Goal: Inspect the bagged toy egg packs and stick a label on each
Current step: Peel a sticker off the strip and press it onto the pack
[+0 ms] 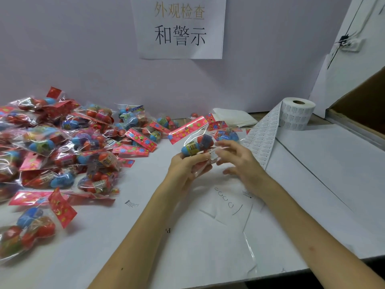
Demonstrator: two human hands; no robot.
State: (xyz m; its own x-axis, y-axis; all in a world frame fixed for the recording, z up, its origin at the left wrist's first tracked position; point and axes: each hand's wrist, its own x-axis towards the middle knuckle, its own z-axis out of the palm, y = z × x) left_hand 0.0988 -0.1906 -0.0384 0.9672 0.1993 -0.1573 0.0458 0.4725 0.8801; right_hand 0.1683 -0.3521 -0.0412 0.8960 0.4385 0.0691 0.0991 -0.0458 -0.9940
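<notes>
Around the held pack [196, 143] lie piled packs [62, 142] and a label roll [299, 115].

I see a white paper-covered worktop [312, 184] filling the lower frame. Left half: big loose pile of bagged egg packs [62, 142], overlapping, red header cards every which way. One pack [27, 234] lies apart at lower left. More packs [158, 126] trail along the back edge toward centre. Upper right: label roll [299, 115] standing on end, its strip of labels [262, 138] running down across the surface. Just left of the roll, a folded white stack [233, 118]; material unclear. Centre: loose sheet [227, 203] with pen loops.
</notes>
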